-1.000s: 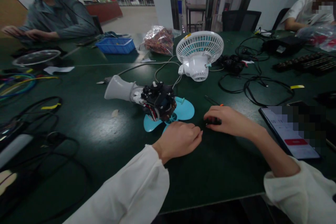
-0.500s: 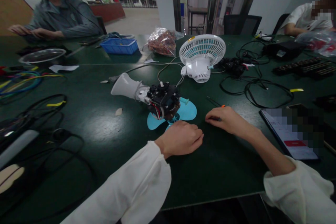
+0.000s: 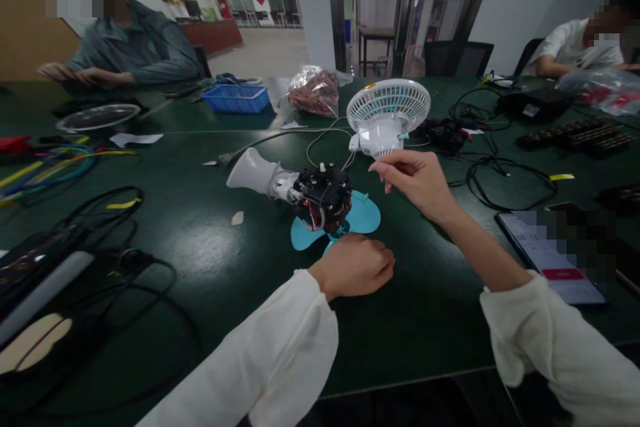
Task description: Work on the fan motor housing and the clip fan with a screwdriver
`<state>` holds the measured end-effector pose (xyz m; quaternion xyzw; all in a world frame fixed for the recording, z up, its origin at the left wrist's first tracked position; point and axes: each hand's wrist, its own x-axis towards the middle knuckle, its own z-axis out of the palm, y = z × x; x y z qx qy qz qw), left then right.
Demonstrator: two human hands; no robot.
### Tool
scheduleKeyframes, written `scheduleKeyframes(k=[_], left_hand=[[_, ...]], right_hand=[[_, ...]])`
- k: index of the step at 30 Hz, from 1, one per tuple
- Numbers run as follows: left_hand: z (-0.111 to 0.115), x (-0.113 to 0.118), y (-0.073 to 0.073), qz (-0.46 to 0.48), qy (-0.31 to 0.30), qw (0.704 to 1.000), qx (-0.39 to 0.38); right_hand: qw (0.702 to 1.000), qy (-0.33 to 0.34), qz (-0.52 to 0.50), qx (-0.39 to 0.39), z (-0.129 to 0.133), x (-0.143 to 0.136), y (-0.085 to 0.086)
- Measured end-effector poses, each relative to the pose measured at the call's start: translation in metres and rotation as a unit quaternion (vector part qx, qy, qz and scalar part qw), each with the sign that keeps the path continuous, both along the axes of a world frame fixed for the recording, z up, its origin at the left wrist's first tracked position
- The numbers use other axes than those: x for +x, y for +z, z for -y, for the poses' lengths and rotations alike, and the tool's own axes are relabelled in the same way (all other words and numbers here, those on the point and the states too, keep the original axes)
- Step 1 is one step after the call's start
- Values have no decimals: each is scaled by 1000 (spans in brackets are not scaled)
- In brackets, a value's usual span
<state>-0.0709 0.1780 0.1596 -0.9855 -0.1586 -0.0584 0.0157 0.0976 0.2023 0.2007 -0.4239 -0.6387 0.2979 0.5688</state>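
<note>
A partly opened fan lies on the green table, its black motor unit [image 3: 325, 192] exposed on a white flared stand [image 3: 251, 170]. Light-blue fan blades [image 3: 364, 215] sit beneath the motor. My left hand [image 3: 354, 265] rests on the table just in front of the blades, its fingers curled into a fist; anything inside is hidden. Raised to the right of the motor, my right hand [image 3: 417, 180] has thumb and fingertips pinched together. Whatever it may hold is too small to make out. Behind it lies the white fan guard with its rear housing [image 3: 387, 103].
Toward the back are a blue basket [image 3: 236, 99] and a plastic bag of brownish material [image 3: 314, 90]. Black cables [image 3: 493, 180] and a tablet-like screen [image 3: 540, 257] lie at right. More cables [image 3: 85, 167] cover the left side. Two people sit across the table.
My right hand has lifted off the table and moved up and slightly left, toward the motor and guard. My left hand stays in its fist by the blades. The view has tilted slightly.
</note>
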Motion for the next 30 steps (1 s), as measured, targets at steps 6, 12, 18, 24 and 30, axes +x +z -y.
scheduleKeyframes(k=[6, 12, 18, 24, 30], left_hand=[[0, 0, 2, -10, 0, 1000, -3], [0, 1, 1, -15, 2, 1000, -8], [0, 1, 0, -5, 1, 1000, 4], [-1, 1, -3, -5, -5, 1000, 8], [-1, 1, -4, -9, -6, 1000, 11]], right_hand=[[995, -22, -97, -28, 1, -2, -27], [982, 16, -166, -83, 8, 1, -32], [954, 180, -174, -165, 12, 2, -35], [946, 193, -214, -151, 12, 3, -37], [954, 184, -183, -148, 10, 1, -41]])
